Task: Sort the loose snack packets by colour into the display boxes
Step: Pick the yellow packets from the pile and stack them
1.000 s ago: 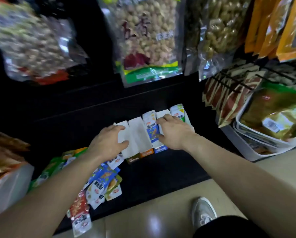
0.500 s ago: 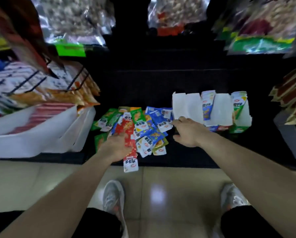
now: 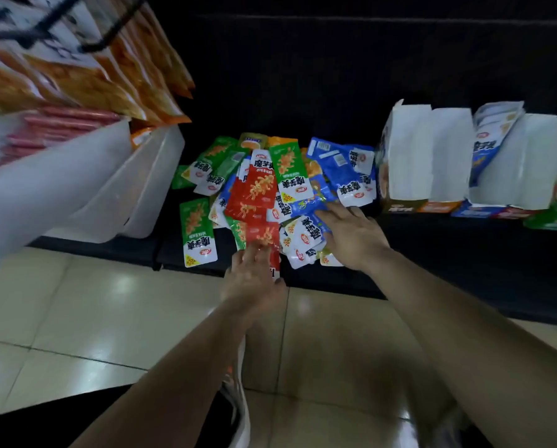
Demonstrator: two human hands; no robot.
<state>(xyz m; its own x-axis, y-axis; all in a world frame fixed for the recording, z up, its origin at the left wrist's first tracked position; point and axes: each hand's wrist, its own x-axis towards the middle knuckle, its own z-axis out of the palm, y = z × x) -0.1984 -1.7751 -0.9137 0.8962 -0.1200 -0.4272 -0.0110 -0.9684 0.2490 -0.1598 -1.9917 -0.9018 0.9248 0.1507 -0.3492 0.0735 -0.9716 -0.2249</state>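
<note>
1. The shelf (image 3: 432, 257) carries everything. The boxes (image 3: 429, 156) stand along its right half, the pile (image 3: 290, 176) lies mid-shelf against the front edge, and the bins (image 3: 76, 195) sit at the left end.
2. The boxes have their white flaps up, and 1 shows blue stock inside. Read the coloured strip at each base before you drop anything in.
3. The pile mixes red, green, blue and orange, all overlapped. A few lie right at the front edge, so lift packets rather than sweep them or they will likely slide to the floor.
4. Your right hand (image 3: 354, 236) lies flat with its fingers spread on the blue packets (image 3: 341, 169) and grips nothing. Gather same-colour packets under it, then close on them.
5. Your left hand (image 3: 254, 282) is blurred. Its fingertips reach the red packet (image 3: 264, 236) near the front edge, but I cannot tell whether they pinch it.
6. Take that red packet cleanly and check that none clings beneath.
</note>
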